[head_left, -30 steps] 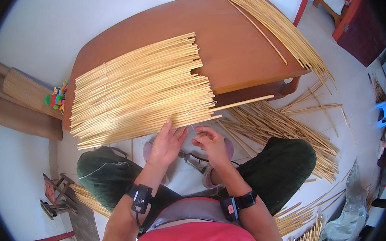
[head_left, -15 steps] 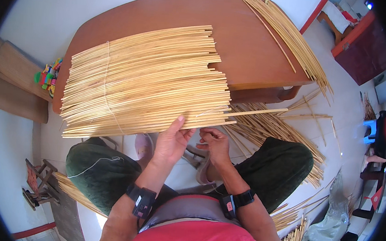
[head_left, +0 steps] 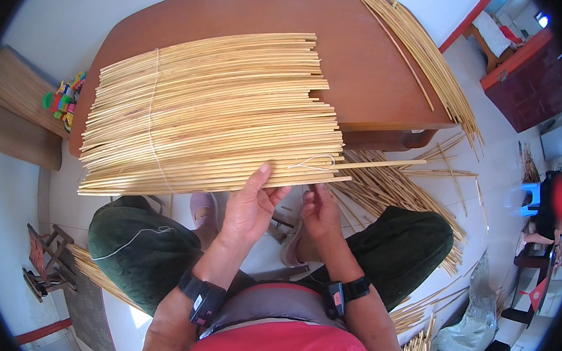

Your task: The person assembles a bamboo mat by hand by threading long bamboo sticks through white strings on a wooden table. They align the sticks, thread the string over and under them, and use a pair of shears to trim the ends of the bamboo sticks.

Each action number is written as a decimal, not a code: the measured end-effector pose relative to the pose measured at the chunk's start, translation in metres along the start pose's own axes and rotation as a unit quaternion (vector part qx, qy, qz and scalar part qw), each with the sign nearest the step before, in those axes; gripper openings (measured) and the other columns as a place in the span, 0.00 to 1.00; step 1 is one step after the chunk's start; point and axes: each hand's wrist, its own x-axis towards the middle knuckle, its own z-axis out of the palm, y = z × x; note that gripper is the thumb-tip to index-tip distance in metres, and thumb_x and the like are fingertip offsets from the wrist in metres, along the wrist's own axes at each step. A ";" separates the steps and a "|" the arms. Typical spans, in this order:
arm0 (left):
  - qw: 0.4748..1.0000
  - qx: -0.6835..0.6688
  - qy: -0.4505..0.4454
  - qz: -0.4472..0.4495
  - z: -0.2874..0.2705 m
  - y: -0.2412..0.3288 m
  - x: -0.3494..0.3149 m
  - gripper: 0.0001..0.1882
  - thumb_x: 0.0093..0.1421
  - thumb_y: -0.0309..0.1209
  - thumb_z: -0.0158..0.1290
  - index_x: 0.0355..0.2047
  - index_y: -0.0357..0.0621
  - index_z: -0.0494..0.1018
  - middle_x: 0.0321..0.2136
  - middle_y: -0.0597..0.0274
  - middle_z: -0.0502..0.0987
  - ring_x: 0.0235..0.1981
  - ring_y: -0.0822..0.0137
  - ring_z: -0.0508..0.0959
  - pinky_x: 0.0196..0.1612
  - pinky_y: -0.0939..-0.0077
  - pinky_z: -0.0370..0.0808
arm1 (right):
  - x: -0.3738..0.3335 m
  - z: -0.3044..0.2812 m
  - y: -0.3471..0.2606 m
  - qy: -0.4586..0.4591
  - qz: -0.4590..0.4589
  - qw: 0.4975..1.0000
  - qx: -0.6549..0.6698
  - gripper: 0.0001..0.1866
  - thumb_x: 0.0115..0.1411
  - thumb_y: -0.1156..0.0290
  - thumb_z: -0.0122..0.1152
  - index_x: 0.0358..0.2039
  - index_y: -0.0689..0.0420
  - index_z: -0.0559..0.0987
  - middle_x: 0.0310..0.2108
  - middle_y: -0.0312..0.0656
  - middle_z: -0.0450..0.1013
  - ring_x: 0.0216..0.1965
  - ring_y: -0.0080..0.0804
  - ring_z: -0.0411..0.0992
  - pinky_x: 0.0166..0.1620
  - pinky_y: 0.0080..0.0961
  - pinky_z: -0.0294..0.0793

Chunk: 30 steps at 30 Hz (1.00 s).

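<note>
A mat of straight pale-yellow stalks point(head_left: 213, 117) lies on the brown table, its near edge reaching past the tabletop toward me. A white string point(head_left: 152, 119) runs across its left part. My left hand point(head_left: 250, 203) grips the near edge, thumb on top and fingers underneath. Close to the right end of that edge, my right hand point(head_left: 322, 212) has its fingers pinched together just below the stalks; what they hold is hidden. Above it, a loop of white thread point(head_left: 318, 160) lies over the stalks. One longer stalk point(head_left: 387, 163) sticks out to the right.
More stalks point(head_left: 428, 62) lie along the right end of the table point(head_left: 241, 7). A heap of loose stalks point(head_left: 405, 192) covers the floor beside my right knee. A small wooden stool point(head_left: 50, 259) stands at left. Another person point(head_left: 548, 223) is at far right.
My right hand has risen to the near edge, and its fingers have drawn together. The white thread loop has spread wider on the stalks. My left hand keeps its grip.
</note>
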 end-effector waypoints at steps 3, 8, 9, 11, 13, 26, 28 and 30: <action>1.000 0.008 0.002 -0.003 0.001 0.001 -0.001 0.19 0.62 0.31 0.56 0.53 0.48 0.68 0.47 0.63 0.75 0.47 0.67 0.77 0.45 0.70 0.80 | 0.012 -0.014 -0.013 -0.054 0.078 0.965 0.244 0.12 0.60 0.76 0.58 0.45 0.62 0.74 0.34 0.36 0.75 0.28 0.19 0.74 0.26 0.09 0.78; 1.000 0.011 0.015 -0.006 0.000 0.002 -0.004 0.19 0.62 0.31 0.56 0.53 0.48 0.68 0.47 0.63 0.75 0.46 0.67 0.77 0.45 0.70 0.80 | 0.009 0.004 -0.029 -0.010 0.045 0.933 0.358 0.11 0.60 0.77 0.58 0.44 0.63 0.75 0.35 0.38 0.77 0.32 0.23 0.77 0.30 0.10 0.81; 1.000 0.013 0.016 -0.007 0.000 0.002 -0.004 0.19 0.61 0.30 0.56 0.53 0.48 0.68 0.47 0.63 0.75 0.46 0.67 0.77 0.45 0.70 0.80 | 0.007 0.006 -0.031 -0.010 0.044 0.933 0.358 0.11 0.60 0.77 0.58 0.44 0.63 0.75 0.35 0.38 0.77 0.32 0.23 0.77 0.30 0.10 0.81; 1.000 0.014 0.020 -0.009 0.000 0.001 -0.004 0.19 0.61 0.30 0.56 0.53 0.48 0.68 0.47 0.62 0.75 0.46 0.67 0.77 0.45 0.70 0.80 | 0.004 0.010 -0.033 0.004 0.014 0.945 0.328 0.09 0.61 0.78 0.57 0.42 0.64 0.76 0.36 0.40 0.77 0.34 0.24 0.78 0.32 0.12 0.82; 1.000 0.014 0.025 -0.011 -0.001 0.002 -0.004 0.19 0.61 0.30 0.56 0.53 0.48 0.68 0.47 0.62 0.75 0.46 0.66 0.77 0.45 0.70 0.80 | 0.000 0.015 -0.034 -0.004 0.018 0.940 0.341 0.09 0.61 0.78 0.57 0.42 0.63 0.76 0.35 0.39 0.77 0.33 0.23 0.77 0.31 0.13 0.82; 0.999 0.022 0.042 -0.015 -0.008 -0.003 -0.001 0.19 0.62 0.31 0.55 0.53 0.47 0.67 0.47 0.62 0.75 0.45 0.66 0.77 0.43 0.71 0.81 | 0.012 0.006 -0.024 0.042 -0.083 0.969 0.231 0.04 0.63 0.72 0.58 0.36 0.58 0.74 0.33 0.39 0.74 0.32 0.24 0.73 0.40 0.26 0.80; 0.998 0.027 0.048 -0.020 -0.008 -0.004 -0.002 0.19 0.62 0.31 0.55 0.53 0.47 0.67 0.46 0.62 0.75 0.45 0.67 0.77 0.43 0.71 0.81 | 0.020 0.000 -0.011 0.035 -0.140 0.978 0.152 0.04 0.62 0.74 0.58 0.36 0.58 0.73 0.33 0.39 0.73 0.33 0.26 0.73 0.40 0.28 0.79; 0.998 0.032 0.056 -0.022 -0.007 -0.005 -0.003 0.19 0.62 0.31 0.56 0.52 0.47 0.67 0.45 0.62 0.75 0.44 0.67 0.77 0.43 0.71 0.80 | 0.035 -0.014 0.000 0.028 -0.196 0.978 0.073 0.04 0.62 0.75 0.57 0.36 0.58 0.72 0.33 0.40 0.73 0.34 0.28 0.72 0.39 0.30 0.78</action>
